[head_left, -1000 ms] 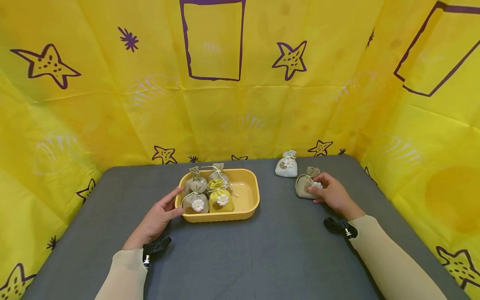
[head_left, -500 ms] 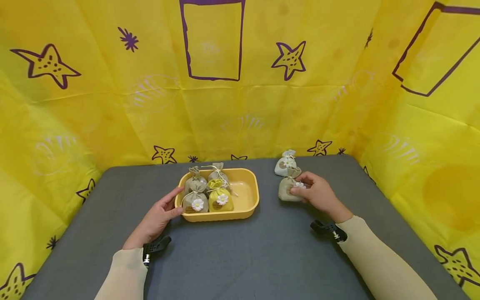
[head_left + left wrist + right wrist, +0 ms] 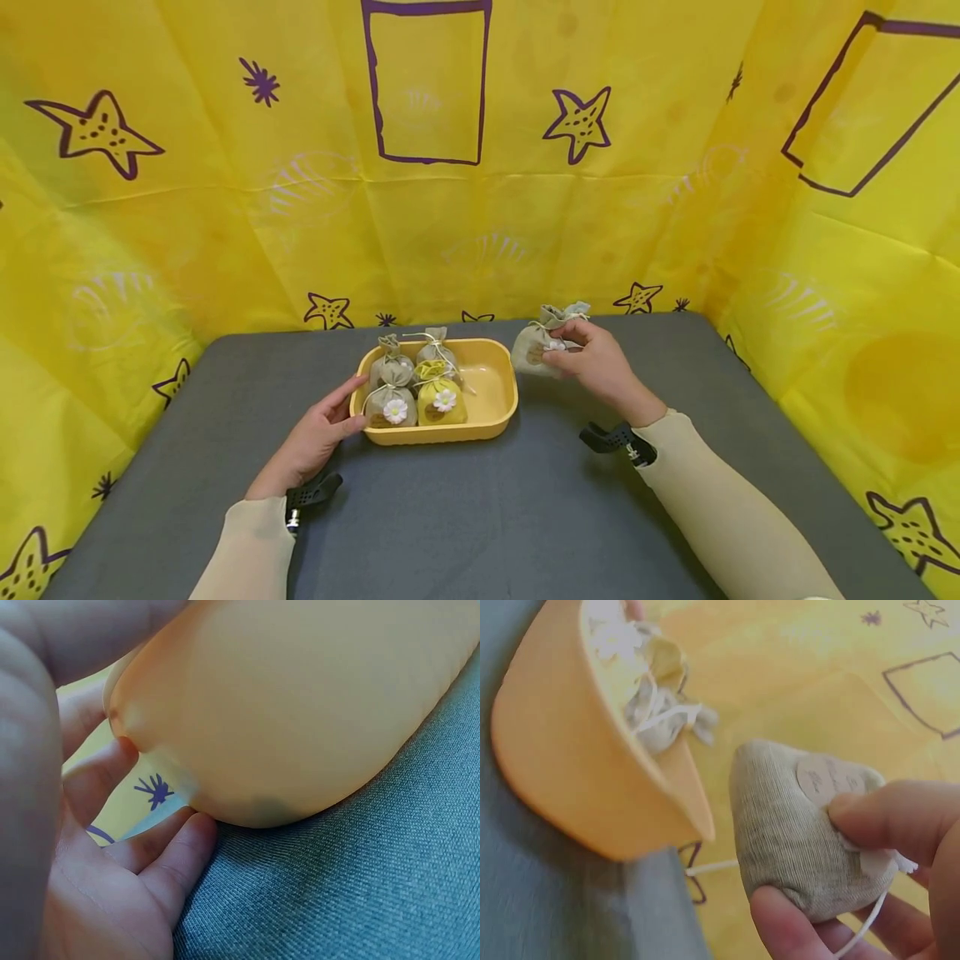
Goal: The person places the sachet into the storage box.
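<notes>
My right hand [image 3: 603, 371] pinches a beige-grey drawstring sachet [image 3: 529, 354] with a white flower and a round paper label. The sachet is held up just right of the yellow plastic tray [image 3: 450, 435]. In the right wrist view the thumb presses the front of the sachet [image 3: 791, 825], fingers behind it. My left hand [image 3: 315, 433] grips the tray's left end, thumb near the front corner; in the left wrist view several fingertips touch the tray wall [image 3: 277, 712]. Inside the tray's left part stand several sachets, including a yellow sachet [image 3: 441, 410] and a grey-beige sachet [image 3: 386, 402].
A white sachet [image 3: 579, 309] stands on the grey tablecloth [image 3: 480, 517] behind the held one, mostly hidden. The tray's right half shows its bare floor. A yellow curtain [image 3: 450, 217] with sea drawings hangs around the table's back and sides.
My right hand has moved left, raising the beige-grey sachet off the table to beside the tray's right end. It now covers most of the white sachet. The left hand and tray have not moved.
</notes>
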`<state>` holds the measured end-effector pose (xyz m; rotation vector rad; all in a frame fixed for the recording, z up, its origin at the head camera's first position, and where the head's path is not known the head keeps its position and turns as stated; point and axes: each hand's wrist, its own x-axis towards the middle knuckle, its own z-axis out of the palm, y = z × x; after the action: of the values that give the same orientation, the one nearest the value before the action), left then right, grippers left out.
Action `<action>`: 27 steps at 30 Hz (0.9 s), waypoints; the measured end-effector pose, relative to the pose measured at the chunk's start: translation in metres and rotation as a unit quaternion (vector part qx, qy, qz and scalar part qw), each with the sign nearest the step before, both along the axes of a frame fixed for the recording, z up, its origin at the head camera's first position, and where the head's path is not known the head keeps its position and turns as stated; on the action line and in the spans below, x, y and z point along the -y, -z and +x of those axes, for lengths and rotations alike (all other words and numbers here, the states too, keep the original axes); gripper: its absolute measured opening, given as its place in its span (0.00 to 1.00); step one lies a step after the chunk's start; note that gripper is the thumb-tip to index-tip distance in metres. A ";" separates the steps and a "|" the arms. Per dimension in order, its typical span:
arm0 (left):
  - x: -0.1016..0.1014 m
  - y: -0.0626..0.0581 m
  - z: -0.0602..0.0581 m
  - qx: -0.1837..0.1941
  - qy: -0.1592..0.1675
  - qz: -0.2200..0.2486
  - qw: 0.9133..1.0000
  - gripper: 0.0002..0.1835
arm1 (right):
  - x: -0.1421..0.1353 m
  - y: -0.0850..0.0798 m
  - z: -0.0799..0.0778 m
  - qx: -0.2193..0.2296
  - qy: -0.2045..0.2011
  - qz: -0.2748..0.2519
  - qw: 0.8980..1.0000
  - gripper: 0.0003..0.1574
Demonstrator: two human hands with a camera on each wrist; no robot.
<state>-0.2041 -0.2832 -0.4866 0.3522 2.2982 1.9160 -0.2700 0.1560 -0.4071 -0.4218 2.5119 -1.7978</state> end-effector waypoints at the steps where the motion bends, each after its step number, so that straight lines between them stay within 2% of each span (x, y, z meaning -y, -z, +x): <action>1: 0.000 0.000 0.000 0.002 0.001 0.003 1.000 0.37 | 0.004 -0.001 -0.001 -0.001 0.002 -0.003 1.000 0.19; 11: 0.001 0.001 0.002 0.004 0.004 0.000 1.000 0.37 | 0.049 -0.001 -0.013 0.006 0.001 -0.036 0.999 0.18; 20: 0.001 0.000 0.002 0.004 0.001 -0.007 1.000 0.37 | 0.079 0.009 -0.019 -0.021 0.006 0.033 0.999 0.14; 27: 0.001 -0.002 0.002 0.001 -0.001 -0.017 1.000 0.36 | 0.088 0.018 -0.028 -0.022 0.032 0.038 0.998 0.16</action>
<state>-0.2022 -0.2842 -0.4848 0.3446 2.3264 1.8746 -0.2977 0.0681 -0.4255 -0.3863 2.6439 -1.7252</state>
